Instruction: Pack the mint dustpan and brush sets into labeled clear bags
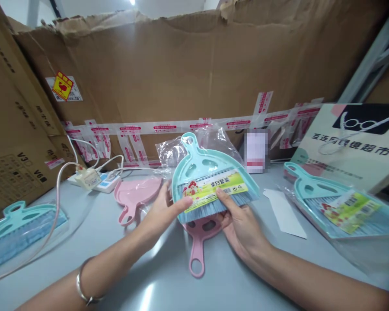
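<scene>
Before me, both hands grip a turquoise dustpan and brush set [183, 172], its ring handle pointing away. Its blue brush [202, 211] lies across the pan under a yellow-green printed label [199, 198]. My left hand [160, 214] is closed on the set's left edge, thumb on the label. At the label's lower edge my right hand [243, 226] pinches with its thumb, its other fingers underneath. Below the set shows a pink dustpan [197, 248], its ring handle towards me; whether it is also held I cannot tell. Clear plastic film [170, 149] spreads behind the set.
Another pink dustpan [134, 194] lies left of centre, near a white power strip [106, 183] with cables. Turquoise sets lie at far left [22, 224] and right [314, 198]. A white card [285, 214], a printed bag [350, 142] and large cardboard [181, 73] surround the grey table.
</scene>
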`<state>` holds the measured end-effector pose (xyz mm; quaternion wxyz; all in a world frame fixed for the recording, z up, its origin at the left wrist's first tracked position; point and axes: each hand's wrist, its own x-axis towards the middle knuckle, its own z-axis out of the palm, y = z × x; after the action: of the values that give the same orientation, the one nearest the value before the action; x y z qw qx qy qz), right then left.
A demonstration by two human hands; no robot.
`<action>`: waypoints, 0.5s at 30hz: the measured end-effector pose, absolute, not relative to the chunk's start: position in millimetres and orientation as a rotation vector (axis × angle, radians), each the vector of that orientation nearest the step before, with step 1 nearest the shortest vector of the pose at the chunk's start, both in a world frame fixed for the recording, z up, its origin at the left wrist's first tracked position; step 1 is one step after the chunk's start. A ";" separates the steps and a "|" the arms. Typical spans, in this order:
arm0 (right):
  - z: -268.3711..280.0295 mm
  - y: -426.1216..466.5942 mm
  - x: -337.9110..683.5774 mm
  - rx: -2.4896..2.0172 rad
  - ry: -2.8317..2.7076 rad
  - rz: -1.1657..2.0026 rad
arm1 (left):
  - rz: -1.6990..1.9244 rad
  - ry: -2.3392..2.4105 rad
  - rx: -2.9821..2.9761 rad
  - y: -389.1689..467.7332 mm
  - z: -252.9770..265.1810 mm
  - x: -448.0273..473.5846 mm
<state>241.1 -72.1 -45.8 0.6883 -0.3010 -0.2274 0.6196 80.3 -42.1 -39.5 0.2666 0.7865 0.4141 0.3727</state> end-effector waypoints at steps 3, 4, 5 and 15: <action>-47.9 -74.3 238.6 -0.671 -0.523 1.426 | 1.069 0.995 1.551 -50.4 -35.9 93.6; -48.1 -74.7 238.5 -0.673 -0.525 1.437 | 1.091 0.989 1.431 -51.7 -34.6 94.8; -48.0 -74.9 238.6 -0.673 -0.530 1.447 | 1.109 0.983 1.352 -52.2 -33.5 94.7; -47.6 -78.6 237.7 -0.682 -0.625 1.451 | 1.200 0.978 0.963 -55.5 -25.8 96.2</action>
<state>237.7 -78.6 -47.6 0.6521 -0.3006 -0.2752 0.6393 96.2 -55.5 -25.8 0.6126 0.4176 0.4240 0.5201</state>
